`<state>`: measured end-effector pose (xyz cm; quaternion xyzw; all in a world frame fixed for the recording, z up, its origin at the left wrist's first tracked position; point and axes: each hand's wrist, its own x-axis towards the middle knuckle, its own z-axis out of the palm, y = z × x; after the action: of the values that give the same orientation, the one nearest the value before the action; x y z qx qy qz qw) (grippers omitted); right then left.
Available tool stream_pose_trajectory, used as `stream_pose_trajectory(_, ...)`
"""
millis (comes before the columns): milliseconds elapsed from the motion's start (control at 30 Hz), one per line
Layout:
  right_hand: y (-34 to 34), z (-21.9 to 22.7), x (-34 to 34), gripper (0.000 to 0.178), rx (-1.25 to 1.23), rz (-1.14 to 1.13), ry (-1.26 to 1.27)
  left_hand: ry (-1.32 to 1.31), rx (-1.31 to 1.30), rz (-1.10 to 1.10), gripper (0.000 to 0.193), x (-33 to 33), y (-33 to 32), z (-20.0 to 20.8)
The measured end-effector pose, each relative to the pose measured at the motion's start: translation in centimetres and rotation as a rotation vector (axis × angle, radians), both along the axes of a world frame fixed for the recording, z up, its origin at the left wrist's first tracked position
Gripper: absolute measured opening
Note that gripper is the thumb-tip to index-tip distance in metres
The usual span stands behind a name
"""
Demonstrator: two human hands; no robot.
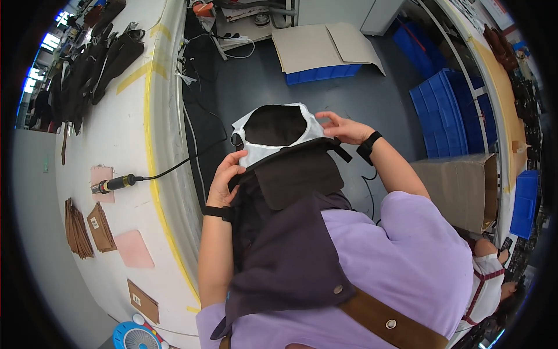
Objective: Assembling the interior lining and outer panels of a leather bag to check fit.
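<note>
In front of my body is a dark brown bag [299, 180] with white lining [264, 152] spread around an oval opening. A dark strap end sticks out at its right. At the bag's left edge, my left hand [224, 177] is closed on the rim, thumb and fingers pinching the white lining. My right hand [349, 129] is at the right edge, its fingers bent over the white rim and the dark edge below. Through the opening the inside looks dark. The bag's lower part merges with my dark apron [285, 256], so its end is hard to make out.
A white table [128, 104] with yellow tape runs along the left. On it lie dark straps [119, 52], a corded tool [116, 183], brown pieces [102, 227] and a pink sheet [135, 249]. Right are blue crates [439, 113] and a cardboard box [453, 189]; cardboard [308, 49] lies ahead.
</note>
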<state>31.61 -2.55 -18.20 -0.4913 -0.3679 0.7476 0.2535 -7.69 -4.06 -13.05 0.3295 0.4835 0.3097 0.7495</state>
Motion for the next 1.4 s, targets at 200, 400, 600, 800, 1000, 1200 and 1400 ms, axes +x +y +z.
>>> stream_pose_trajectory(200,-2.0,-1.2,-1.4,0.024,0.303,0.176,-0.249,-0.058,-0.001,-0.021,0.035,-0.7,-0.3,1.8)
stream_pose_trajectory(400,-0.6,3.3,-3.6,0.01,0.044,-0.02,0.078,0.255,0.402,-0.23,0.043,-3.4,-1.0,3.3)
stream_pose_trajectory(600,-0.4,2.7,-2.8,0.013,0.002,0.163,-0.046,0.609,0.507,-0.37,0.027,-2.9,-2.0,1.8)
stream_pose_trajectory(800,-1.9,2.0,-4.7,0.016,0.469,-0.01,-0.249,0.936,0.861,-0.195,0.014,-0.6,-3.4,2.3)
stream_pose_trajectory(1000,-3.6,0.0,-5.9,0.018,0.98,-0.037,-0.851,0.983,0.757,0.04,0.019,0.1,-5.6,-0.4)
stream_pose_trajectory(1200,-4.7,-3.0,-6.1,0.038,0.197,-0.172,-0.371,0.659,0.464,0.274,0.041,-1.8,-7.2,-5.5)
stream_pose_trajectory(1400,-3.9,-1.3,-6.4,0.055,0.416,-0.157,-0.373,0.205,0.32,0.473,0.044,-0.1,-6.0,0.5)
